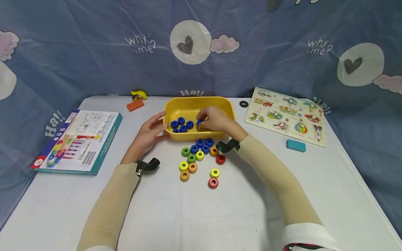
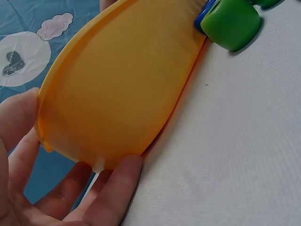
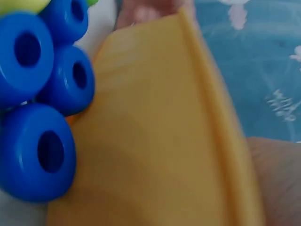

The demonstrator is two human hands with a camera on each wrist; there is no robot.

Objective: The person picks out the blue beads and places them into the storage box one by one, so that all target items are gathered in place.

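A yellow plastic basin (image 1: 199, 136) holds several blue ring beads (image 1: 181, 120) toward its left side. At the basin's left end, my left hand (image 1: 147, 134) grips the wall, its fingers spread from the rim down to the base in the left wrist view. My right hand (image 1: 216, 120) reaches over the near rim and pinches a blue ring bead (image 1: 200, 121) inside the basin. In the right wrist view the yellow wall hides most of that hand. Blue ring beads (image 3: 37, 153) also lie on the table against the near wall.
Green (image 1: 185, 151), yellow (image 1: 215, 173), orange (image 1: 184, 175) and red ring beads (image 1: 213, 183) lie loose before the basin. A toy box (image 1: 78, 139) is at left, a picture puzzle board (image 1: 285, 115) at right. Nearby are a teal block (image 1: 296, 145) and an orange block (image 1: 135, 105).
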